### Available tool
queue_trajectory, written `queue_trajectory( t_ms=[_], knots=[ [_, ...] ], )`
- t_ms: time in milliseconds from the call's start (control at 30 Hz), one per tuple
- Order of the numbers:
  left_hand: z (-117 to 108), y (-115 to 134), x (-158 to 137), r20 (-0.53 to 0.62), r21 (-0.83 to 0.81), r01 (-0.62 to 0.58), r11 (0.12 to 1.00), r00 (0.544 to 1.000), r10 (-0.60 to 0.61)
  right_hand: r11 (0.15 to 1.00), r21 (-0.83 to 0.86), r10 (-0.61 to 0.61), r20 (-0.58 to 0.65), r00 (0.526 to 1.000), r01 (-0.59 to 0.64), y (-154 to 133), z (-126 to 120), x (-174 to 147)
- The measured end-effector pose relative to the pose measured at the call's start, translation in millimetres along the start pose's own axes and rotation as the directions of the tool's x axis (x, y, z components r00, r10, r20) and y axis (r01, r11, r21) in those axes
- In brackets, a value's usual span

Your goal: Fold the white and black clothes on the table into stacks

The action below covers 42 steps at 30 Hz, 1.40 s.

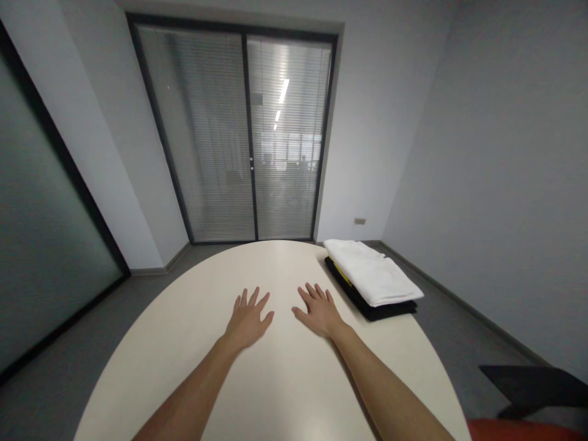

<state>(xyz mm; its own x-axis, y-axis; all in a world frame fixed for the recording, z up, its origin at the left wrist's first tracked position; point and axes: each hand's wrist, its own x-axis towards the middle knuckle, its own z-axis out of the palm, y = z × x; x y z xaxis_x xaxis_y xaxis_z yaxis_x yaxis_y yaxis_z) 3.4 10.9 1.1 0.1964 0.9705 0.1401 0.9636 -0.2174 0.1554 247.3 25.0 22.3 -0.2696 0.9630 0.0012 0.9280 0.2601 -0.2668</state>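
My left hand (248, 320) rests palm down on the pale round table (280, 392), fingers spread, holding nothing. Opposite it, my right hand (318, 311) also lies palm down with its fingers apart. A folded white cloth (372, 272) sits on a stack at the table's right side, a short way beyond my right hand and not touched by it. Beneath the white cloth is a folded black cloth (383, 312). A strip of yellow cloth (340, 271) peeks out between them on the left side of the stack.
A black chair part (535, 386) and a red seat (523, 430) stand at the lower right, beside the table. Past the far table edge is a dark-framed glass partition (250, 141) with blinds. A frosted panel (46, 233) stands at the left.
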Motion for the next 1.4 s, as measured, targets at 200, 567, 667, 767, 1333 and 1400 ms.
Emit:
queue_trajectory(
  t_ms=[200,567,667,767,1333,1400],
  knots=[
    [-1.6,-0.4,-0.3,0.004,-0.022,0.005,1.0,1.0,-0.005,1.0,-0.006,0.005,-0.005,1.0,-0.005,-0.2,1.4,1.8],
    [-0.4,-0.2,0.0,0.008,-0.012,-0.001,1.0,1.0,0.001,1.0,0.005,-0.004,-0.012,1.0,0.004,1.8,2.0,0.6],
    [-1.1,0.5,0.1,0.017,-0.001,0.0,1.0,1.0,0.0,1.0,0.01,-0.008,-0.02,1.0,0.009,2.3,2.8,0.9],
    [-3.7,1.9,-0.3,0.026,0.007,0.002,1.0,1.0,-0.002,1.0,0.016,-0.014,-0.029,0.999,0.014,2.7,3.7,1.2],
    [-6.3,2.8,-1.1,0.036,-0.021,0.006,1.0,0.999,-0.006,1.0,0.011,-0.005,-0.014,1.0,0.005,0.5,-0.6,-1.0],
    [-6.8,2.7,-1.2,0.038,-0.023,0.007,1.0,0.999,-0.006,1.0,0.005,0.001,-0.009,1.0,-0.001,-0.2,-0.9,-1.2]
  ],
)
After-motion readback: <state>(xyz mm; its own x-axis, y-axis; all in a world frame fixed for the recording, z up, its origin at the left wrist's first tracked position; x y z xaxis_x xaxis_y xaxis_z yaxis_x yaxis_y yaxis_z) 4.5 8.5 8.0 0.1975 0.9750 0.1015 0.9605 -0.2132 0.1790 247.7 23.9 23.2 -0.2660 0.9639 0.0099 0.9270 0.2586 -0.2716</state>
